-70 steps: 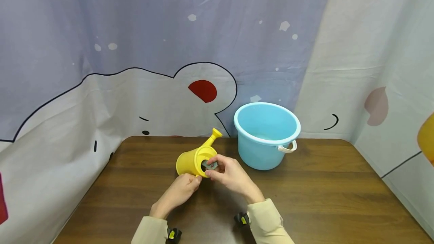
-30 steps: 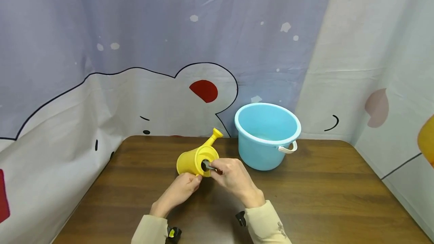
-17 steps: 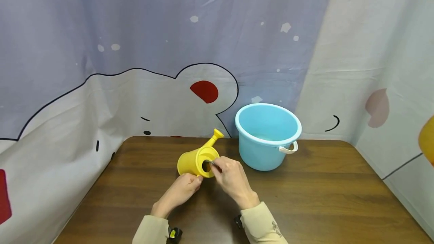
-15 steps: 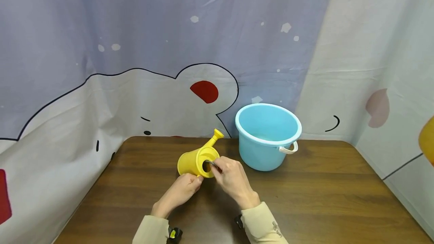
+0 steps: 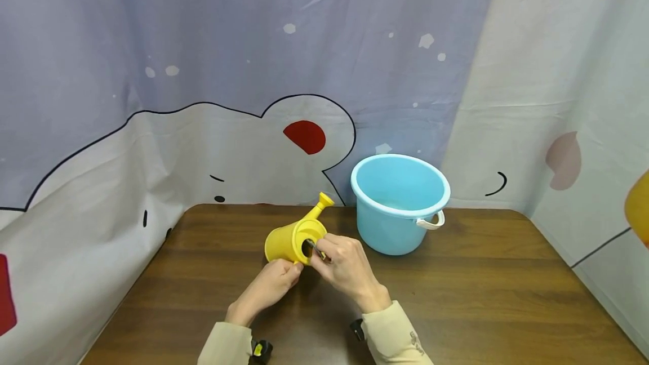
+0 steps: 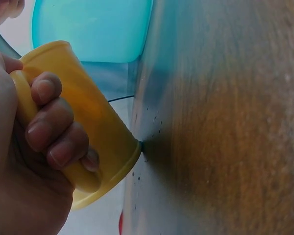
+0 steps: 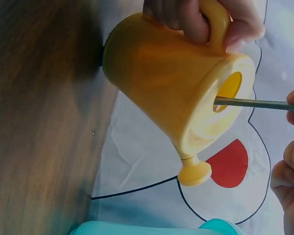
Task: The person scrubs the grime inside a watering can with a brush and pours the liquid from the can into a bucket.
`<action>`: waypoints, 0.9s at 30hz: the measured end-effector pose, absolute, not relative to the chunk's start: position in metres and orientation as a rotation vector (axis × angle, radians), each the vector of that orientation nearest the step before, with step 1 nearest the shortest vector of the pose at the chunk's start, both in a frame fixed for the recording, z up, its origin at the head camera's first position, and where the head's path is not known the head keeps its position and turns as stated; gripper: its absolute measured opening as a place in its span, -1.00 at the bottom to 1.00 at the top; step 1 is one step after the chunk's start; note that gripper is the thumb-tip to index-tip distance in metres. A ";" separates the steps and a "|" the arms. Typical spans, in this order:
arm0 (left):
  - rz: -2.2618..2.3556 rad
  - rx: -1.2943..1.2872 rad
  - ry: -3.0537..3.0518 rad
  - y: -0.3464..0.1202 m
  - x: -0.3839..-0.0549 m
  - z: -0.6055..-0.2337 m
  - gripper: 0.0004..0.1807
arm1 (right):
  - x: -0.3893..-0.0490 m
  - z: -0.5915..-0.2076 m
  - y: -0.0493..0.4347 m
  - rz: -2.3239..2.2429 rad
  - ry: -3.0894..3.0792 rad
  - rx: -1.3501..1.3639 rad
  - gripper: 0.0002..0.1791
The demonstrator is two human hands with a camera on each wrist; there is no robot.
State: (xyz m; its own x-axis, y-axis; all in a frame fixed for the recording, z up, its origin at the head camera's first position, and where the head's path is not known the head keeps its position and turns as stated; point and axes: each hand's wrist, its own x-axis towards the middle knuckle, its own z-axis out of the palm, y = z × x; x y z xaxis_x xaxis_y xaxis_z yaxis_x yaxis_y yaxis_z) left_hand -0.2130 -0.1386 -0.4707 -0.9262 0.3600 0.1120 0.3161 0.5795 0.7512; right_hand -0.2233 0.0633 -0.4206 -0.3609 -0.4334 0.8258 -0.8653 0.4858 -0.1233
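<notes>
A yellow watering can (image 5: 281,244) is tilted, its round opening facing the right hand and its spout pointing to the back right. My left hand (image 5: 269,286) grips its handle (image 6: 83,176), fingers curled round it in the left wrist view. With thumb and fingers, my right hand (image 5: 350,269) pinches a thin, flat grey-green strip (image 7: 259,103), seen nearly edge-on. The strip's far end reaches into the can's opening in the right wrist view. What kind of thing the strip is, I cannot tell.
A light blue bucket (image 5: 390,232) with a white handle (image 5: 432,221) stands behind and to the right of the right hand. All this is on a brown wooden table (image 5: 481,297), with a printed curtain (image 5: 228,44) hanging behind it.
The right hand has turned the strip from showing its broad face at the opening to nearly edge-on, with slight shifts at the mouth since. The left hand and watering can have hardly moved.
</notes>
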 end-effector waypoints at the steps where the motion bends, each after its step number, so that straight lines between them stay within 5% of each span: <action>1: 1.291 0.586 2.741 -0.139 -0.213 -0.471 -0.36 | -0.223 -0.421 0.063 0.734 -1.978 1.073 -0.74; 27: 1.311 0.615 2.744 -0.139 -0.210 -0.470 -0.36 | -0.230 -0.433 0.063 0.907 -2.041 0.937 -0.68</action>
State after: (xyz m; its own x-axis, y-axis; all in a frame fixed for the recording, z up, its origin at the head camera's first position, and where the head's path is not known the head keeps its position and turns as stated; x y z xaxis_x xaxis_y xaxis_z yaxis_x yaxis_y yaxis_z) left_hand -0.2103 -0.1386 -0.4700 -0.9207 0.3669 0.1333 0.3342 0.5643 0.7549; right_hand -0.2296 0.0628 -0.4329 -0.4900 -0.3247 0.8090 -0.8179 0.4922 -0.2978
